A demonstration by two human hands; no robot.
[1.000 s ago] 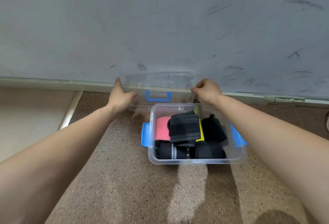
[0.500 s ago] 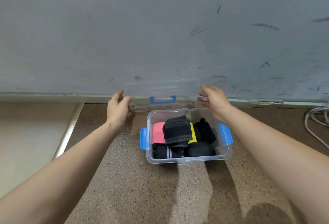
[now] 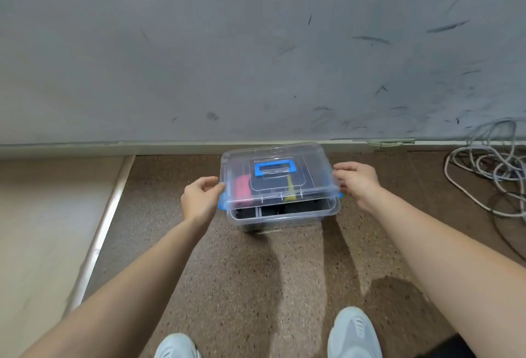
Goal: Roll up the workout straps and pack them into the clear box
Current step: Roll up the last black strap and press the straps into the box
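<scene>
The clear box (image 3: 280, 219) stands on the brown speckled floor by the grey wall. Its clear lid (image 3: 304, 171), with a blue handle (image 3: 274, 168), lies over the box, its front edge slightly raised above the rim. Rolled straps show through the plastic: a pink one (image 3: 242, 189), a yellow edge (image 3: 290, 188) and black ones (image 3: 273, 211). My left hand (image 3: 200, 199) grips the lid's left edge by the blue latch. My right hand (image 3: 357, 182) grips the lid's right edge.
A tangle of grey cables (image 3: 489, 175) lies on the floor at the right by the wall. A pale tiled strip (image 3: 42, 229) runs along the left. Two light shoes (image 3: 354, 332) show at the bottom edge.
Both hands carried the lid from against the wall behind the box forward and down over the box. The straps are now covered by it.
</scene>
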